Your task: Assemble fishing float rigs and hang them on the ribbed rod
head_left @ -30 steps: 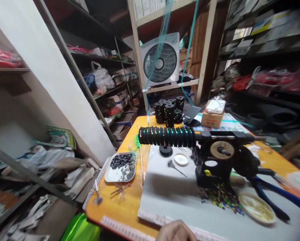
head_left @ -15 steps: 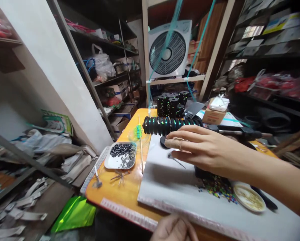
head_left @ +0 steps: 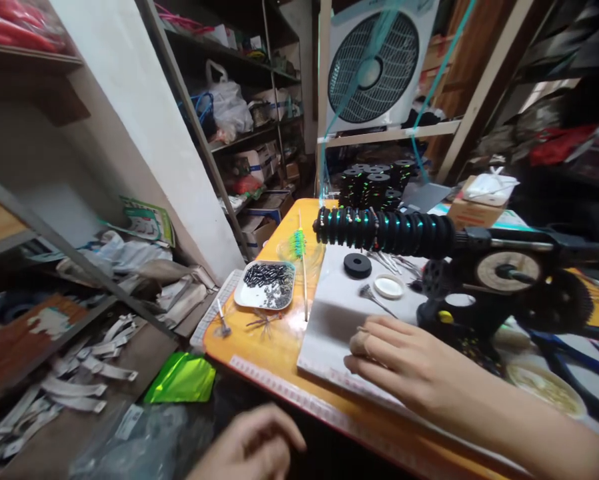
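Observation:
My left hand, slightly blurred, is at the bottom edge in front of the table, fingers loosely bent and apart, nothing visible in it. Over the front of the white board, my right hand has bent, slightly spread fingers and a wrapped fingertip; no held object shows. Above it, a hand-cranked device carries a horizontal roller of black rings with shiny green bits and small beads. On the board lie a black disc, a round white lid and a small brush.
A white tray of black beads and a green-bristled stick lie on the orange table. Black spools stand behind, before a box fan. A dish of pale beads sits right. Shelves line the left.
My right hand has come down and away from the roller to the board's front part, uncovering the device. My left hand has shifted left and its fingers have loosened. The view has turned.

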Available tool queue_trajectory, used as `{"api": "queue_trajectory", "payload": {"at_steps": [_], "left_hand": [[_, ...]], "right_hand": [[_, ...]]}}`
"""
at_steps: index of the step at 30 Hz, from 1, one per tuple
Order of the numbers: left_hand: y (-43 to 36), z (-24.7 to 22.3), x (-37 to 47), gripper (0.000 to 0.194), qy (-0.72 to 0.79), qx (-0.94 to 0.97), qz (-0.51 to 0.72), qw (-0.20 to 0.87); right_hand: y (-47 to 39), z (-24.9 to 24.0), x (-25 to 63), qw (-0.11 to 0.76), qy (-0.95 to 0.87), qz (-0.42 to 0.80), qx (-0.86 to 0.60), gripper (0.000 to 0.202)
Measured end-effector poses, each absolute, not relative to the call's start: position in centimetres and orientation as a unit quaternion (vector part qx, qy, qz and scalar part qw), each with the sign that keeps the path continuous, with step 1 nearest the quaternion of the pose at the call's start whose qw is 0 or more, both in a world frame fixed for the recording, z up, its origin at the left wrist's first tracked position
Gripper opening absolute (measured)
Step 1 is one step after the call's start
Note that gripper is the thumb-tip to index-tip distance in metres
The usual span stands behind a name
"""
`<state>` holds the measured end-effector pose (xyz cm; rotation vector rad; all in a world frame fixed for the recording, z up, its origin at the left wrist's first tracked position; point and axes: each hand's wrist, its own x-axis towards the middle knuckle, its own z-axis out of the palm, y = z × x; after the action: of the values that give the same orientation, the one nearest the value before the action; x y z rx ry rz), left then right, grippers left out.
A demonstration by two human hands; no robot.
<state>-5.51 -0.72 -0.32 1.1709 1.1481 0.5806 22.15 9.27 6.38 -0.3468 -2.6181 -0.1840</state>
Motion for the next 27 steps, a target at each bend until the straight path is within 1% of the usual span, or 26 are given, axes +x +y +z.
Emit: {"api": "queue_trajectory", "payload": {"at_steps": [1, 3, 5, 6, 7, 9, 14, 17, 18, 19, 21, 23, 24, 27], "left_hand": [[0.1, 1.2, -6.3, 0.043, 0.540, 0.539, 0.307, 0.569], [2.5, 3.6, -6.9, 0.024, 0.599, 0.629, 0.353, 0.349], [5.4, 4.9, -6.7, 0.022, 0.599, 0.715, 0.318, 0.171], [6.7, 5.1, -6.3, 0.023, 0.603, 0.742, 0.273, 0.106], [7.9, 5.2, -6.0, 0.022, 0.609, 0.758, 0.224, 0.064], [9.5, 4.8, -5.2, 0.018, 0.625, 0.762, 0.168, 0.028], [9.7, 3.2, -4.7, 0.011, 0.652, 0.748, 0.121, 0.023], [8.9, 2.5, -5.0, 0.015, 0.662, 0.740, 0.110, 0.042], [8.5, 2.3, -5.0, 0.018, 0.665, 0.735, 0.125, 0.046], [8.1, 2.1, -4.8, 0.019, 0.666, 0.727, 0.161, 0.051], [7.1, 1.8, -3.8, 0.020, 0.647, 0.693, 0.302, 0.097], [6.0, 1.5, -2.0, 0.022, 0.588, 0.620, 0.474, 0.212], [5.5, 1.3, -0.9, 0.026, 0.557, 0.571, 0.532, 0.284], [4.4, 0.7, 3.0, 0.036, 0.476, 0.432, 0.629, 0.438]], "right_hand": [[9.3, 6.5, 21.9, 0.257, -0.957, -0.064, -0.123, 0.032], [9.3, 6.9, 21.5, 0.281, -0.951, -0.058, -0.114, 0.032], [9.2, 7.2, 21.2, 0.303, -0.944, -0.054, -0.116, 0.034], [9.3, 7.3, 21.1, 0.314, -0.940, -0.052, -0.119, 0.035], [9.3, 7.3, 21.1, 0.327, -0.936, -0.049, -0.122, 0.036], [9.4, 7.3, 21.1, 0.347, -0.929, -0.043, -0.123, 0.037], [10.1, 6.7, 21.7, 0.381, -0.915, -0.031, -0.128, 0.034], [10.2, 6.2, 21.9, 0.386, -0.911, -0.022, -0.141, 0.033], [10.1, 6.1, 21.9, 0.387, -0.910, -0.021, -0.148, 0.031], [9.9, 5.9, 21.9, 0.389, -0.908, -0.017, -0.154, 0.029], [9.5, 5.6, 21.6, 0.405, -0.897, 0.008, -0.175, 0.021], [9.1, 5.6, 21.2, 0.421, -0.883, 0.060, -0.201, 0.014], [8.9, 5.7, 21.1, 0.424, -0.876, 0.093, -0.211, 0.014], [8.6, 6.3, 20.7, 0.420, -0.856, 0.191, -0.235, 0.018]]}}
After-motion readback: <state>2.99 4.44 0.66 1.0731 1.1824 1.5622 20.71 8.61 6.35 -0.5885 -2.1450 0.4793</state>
